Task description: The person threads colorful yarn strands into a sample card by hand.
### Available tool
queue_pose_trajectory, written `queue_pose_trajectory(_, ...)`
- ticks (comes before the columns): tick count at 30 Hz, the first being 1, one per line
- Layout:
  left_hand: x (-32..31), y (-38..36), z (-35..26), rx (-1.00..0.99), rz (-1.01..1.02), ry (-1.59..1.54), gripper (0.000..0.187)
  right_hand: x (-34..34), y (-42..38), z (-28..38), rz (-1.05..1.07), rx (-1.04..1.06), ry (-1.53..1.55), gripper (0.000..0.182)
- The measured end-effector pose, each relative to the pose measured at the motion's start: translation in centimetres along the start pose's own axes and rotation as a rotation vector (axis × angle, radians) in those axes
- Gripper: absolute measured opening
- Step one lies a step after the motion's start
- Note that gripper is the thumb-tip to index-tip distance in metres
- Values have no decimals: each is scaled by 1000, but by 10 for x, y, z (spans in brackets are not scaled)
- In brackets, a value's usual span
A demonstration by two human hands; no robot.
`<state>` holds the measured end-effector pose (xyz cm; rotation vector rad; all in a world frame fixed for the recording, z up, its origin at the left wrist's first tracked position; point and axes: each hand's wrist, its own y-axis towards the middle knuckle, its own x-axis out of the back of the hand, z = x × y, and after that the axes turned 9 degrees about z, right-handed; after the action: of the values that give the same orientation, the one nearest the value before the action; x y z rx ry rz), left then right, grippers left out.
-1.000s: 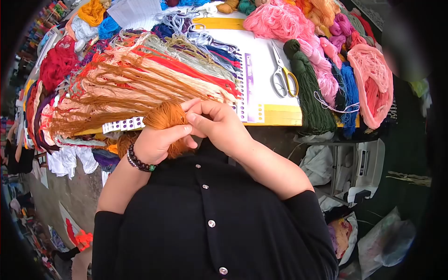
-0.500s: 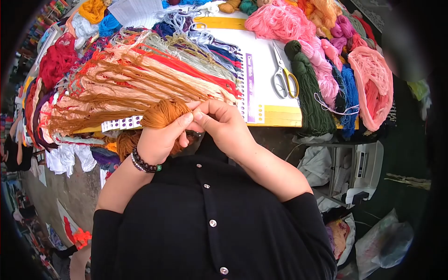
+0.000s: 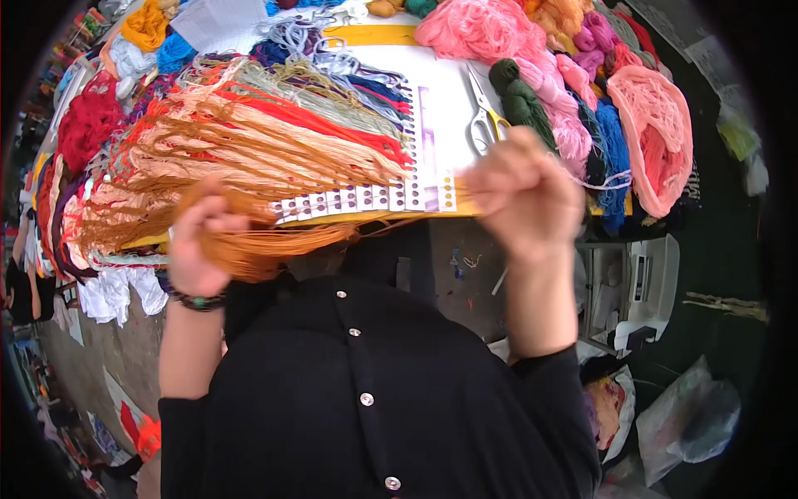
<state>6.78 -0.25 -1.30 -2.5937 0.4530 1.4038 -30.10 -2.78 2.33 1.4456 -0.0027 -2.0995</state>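
A loose orange-brown thread bundle (image 3: 262, 245) hangs from my left hand (image 3: 204, 245), whose fingers are curled round it at the table's front edge. Strands stretch from the bundle toward the right. My right hand (image 3: 532, 195) is raised on the right, blurred, with its fingers bent together; whether it pinches a strand is too blurred to see. Between the hands lies a white card with punched holes (image 3: 357, 198). Brown, peach and red threads (image 3: 274, 133) fan out behind it. Scissors (image 3: 482, 125) with yellow and white handles rest just beyond my right hand.
Pink yarn (image 3: 490, 29), dark green skeins (image 3: 519, 96), blue skeins (image 3: 613, 158) and a coral bundle (image 3: 652, 137) lie on the right of the table. Crimson yarn (image 3: 87, 116) is at the left. A white-framed unit (image 3: 648, 291) stands below right, near a plastic bag (image 3: 686, 420).
My hands have moved apart, the left one leftward and the right one to the right. The bundle, compact before, now hangs spread out, and more of the punched card shows.
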Motion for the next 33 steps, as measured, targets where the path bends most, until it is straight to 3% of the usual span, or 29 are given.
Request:
queue_pose_trajectory(2,27,-18,-36,-188,-114,44,37,-5,-21,63,-168,103,-258,11)
queue_pose_trajectory(3,54,-29,-59,-278,-249,217,41,0,-33,97,-242,114,-440,10)
queue_pose_trajectory(5,107,-56,-105,-399,-364,174,45,16,-58,168,-472,204,-1045,15)
queue_pose_trajectory(6,99,-59,-111,-471,-503,261,42,5,-61,191,-942,364,-1285,18)
queue_pose_trajectory(7,119,-74,-126,-447,-393,219,41,13,-82,234,-918,466,-1605,14)
queue_pose_trajectory(8,138,-87,-140,-423,-283,177,40,18,-92,256,-1023,736,-1847,19)
queue_pose_trajectory(10,119,-81,-130,-336,-286,246,39,-16,-94,259,-1535,747,-2372,24)
queue_pose_trajectory(12,72,-56,-89,-183,-228,402,39,-22,-82,235,-1326,896,-2311,22)
queue_pose_trajectory(13,54,-42,-67,-105,-230,400,39,-11,-74,216,-1023,877,-2071,19)
queue_pose_trajectory(14,37,-30,-47,-29,-233,399,40,-14,-57,175,-898,744,-1970,17)
queue_pose_trajectory(15,14,-15,-22,49,-248,452,41,-9,-45,141,-912,488,-1749,16)
queue_pose_trajectory(17,-11,11,20,274,-128,354,38,9,-30,71,-812,-125,-1747,19)
queue_pose_trajectory(18,-17,23,39,360,-82,359,35,41,-32,46,-625,-188,-1786,22)
queue_pose_trajectory(21,-53,61,91,581,10,488,30,81,-25,-20,-464,-487,-1675,29)
queue_pose_trajectory(24,-51,91,129,654,-127,641,33,99,-18,-46,-550,-614,-1447,26)
queue_pose_trajectory(29,-21,112,154,649,-212,543,25,122,-11,-55,-556,-657,-1356,23)
queue_pose_trajectory(33,-22,114,172,444,-114,510,13,119,-8,-52,-655,-682,-1137,20)
